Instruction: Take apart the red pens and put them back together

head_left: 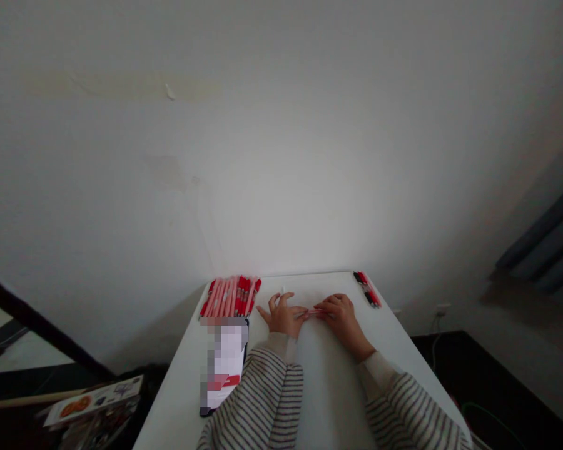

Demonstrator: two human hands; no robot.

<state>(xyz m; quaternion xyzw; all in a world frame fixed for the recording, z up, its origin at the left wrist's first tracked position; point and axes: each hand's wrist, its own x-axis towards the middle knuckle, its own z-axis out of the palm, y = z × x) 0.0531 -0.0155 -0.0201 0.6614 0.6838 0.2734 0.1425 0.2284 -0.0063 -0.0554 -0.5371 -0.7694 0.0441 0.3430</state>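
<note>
Head view: pen (314,311) slim, pinkish-red, lying crosswise between both hands above middle of worktop (333,394), near wall side; ends hidden by fingers, fine detail too small to tell. Left hand (284,320): thumb and fingertip pinching pen's left end, other fingers raised and spread. Right hand (340,315): fingers bunched, gripping right end. Left of hands, row of pink and red pens (228,298) side by side; phone (228,356) just below. Far right, black-and-red pair (368,289) near edge.

Probably a home, scuffed wall (281,156), dark curtain (547,240), small white table (331,400)
</note>
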